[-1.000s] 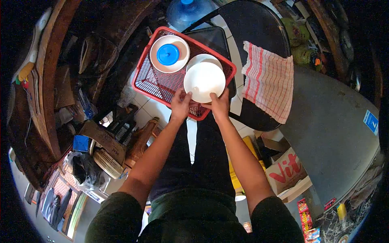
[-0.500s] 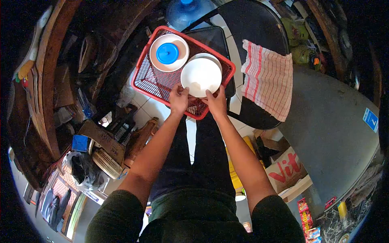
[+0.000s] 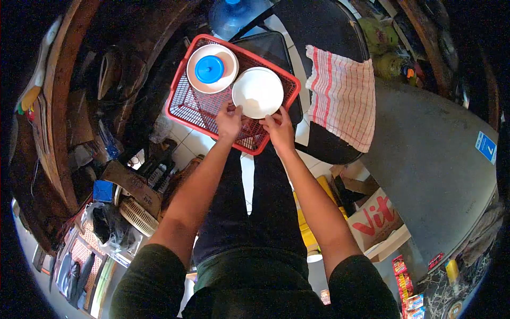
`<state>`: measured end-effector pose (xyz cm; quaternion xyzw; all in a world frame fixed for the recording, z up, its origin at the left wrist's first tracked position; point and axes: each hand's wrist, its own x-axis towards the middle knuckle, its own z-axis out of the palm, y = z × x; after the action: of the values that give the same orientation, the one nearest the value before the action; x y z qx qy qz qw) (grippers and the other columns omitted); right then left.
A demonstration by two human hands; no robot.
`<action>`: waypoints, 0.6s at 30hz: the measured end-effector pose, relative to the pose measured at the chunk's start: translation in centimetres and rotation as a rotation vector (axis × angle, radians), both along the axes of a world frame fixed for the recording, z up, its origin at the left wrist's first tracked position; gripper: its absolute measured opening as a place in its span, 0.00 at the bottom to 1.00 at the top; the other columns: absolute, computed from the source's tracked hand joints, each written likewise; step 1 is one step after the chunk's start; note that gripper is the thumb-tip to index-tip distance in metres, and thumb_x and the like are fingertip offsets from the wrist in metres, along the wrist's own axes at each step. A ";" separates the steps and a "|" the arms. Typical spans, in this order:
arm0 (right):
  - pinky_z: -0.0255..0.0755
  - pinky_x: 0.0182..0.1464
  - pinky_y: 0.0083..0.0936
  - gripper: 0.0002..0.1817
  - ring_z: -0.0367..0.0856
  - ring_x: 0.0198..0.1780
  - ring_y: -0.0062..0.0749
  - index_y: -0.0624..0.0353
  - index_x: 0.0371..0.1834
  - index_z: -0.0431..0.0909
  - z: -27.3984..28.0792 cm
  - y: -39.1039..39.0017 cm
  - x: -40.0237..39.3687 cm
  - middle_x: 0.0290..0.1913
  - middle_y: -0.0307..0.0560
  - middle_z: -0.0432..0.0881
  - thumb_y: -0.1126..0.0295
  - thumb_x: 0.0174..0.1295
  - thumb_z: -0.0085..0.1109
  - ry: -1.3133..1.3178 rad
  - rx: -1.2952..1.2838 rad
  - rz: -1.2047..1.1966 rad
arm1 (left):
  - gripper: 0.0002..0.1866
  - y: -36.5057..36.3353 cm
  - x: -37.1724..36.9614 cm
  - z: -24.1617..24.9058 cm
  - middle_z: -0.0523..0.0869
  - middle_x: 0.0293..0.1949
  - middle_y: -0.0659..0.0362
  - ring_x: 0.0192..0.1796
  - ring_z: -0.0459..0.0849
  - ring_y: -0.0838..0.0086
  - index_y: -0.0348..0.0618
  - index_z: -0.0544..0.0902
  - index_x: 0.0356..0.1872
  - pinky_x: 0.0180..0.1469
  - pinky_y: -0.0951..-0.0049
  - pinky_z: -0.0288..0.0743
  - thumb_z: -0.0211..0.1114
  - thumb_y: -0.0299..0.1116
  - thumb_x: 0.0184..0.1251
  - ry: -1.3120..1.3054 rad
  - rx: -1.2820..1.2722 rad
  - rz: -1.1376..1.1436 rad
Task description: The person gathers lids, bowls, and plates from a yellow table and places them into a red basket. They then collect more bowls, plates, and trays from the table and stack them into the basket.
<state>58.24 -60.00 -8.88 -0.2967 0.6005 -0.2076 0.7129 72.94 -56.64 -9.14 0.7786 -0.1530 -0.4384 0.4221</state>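
A white bowl (image 3: 257,91) sits in the right part of the red plastic basket (image 3: 179,90), covering the other bowl beneath it. My left hand (image 3: 229,122) is by the bowl's lower left edge, its thumb close to the rim and its fingers loosely bent and apart. At the lower right rim, my right hand (image 3: 279,129) has thumb and fingers spread, with the fingertips at the edge. Neither hand appears to grip the bowl. To the left, a second pale bowl (image 3: 195,81) holds a round blue lid or lidded container (image 3: 209,69).
The basket rests on a black stool or seat (image 3: 273,45). A red-striped cloth (image 3: 342,98) hangs over a black chair (image 3: 321,26) on the right. Beyond is a grey table (image 3: 425,159). A blue water jug (image 3: 236,18) stands behind; a cardboard box (image 3: 377,223) sits low right.
The white bowl has gone down onto the other bowl, which no longer shows behind it. My fingers have loosened from its rim. The view has shifted slightly.
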 end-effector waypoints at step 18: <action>0.76 0.42 0.25 0.22 0.85 0.38 0.32 0.65 0.60 0.66 0.9 2.2 -2.4 0.41 0.50 0.82 0.67 0.65 0.55 0.015 -0.100 0.057 | 0.14 0.0 1.3 -3.0 0.83 0.30 0.51 0.24 0.86 0.66 0.32 0.73 0.39 0.22 0.73 0.80 0.69 0.26 0.59 0.096 0.000 0.014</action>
<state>55.79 -57.79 -7.94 -0.3505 0.5858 -0.2149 0.6984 74.28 -56.62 -12.14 0.7577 -0.1270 -0.4725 0.4318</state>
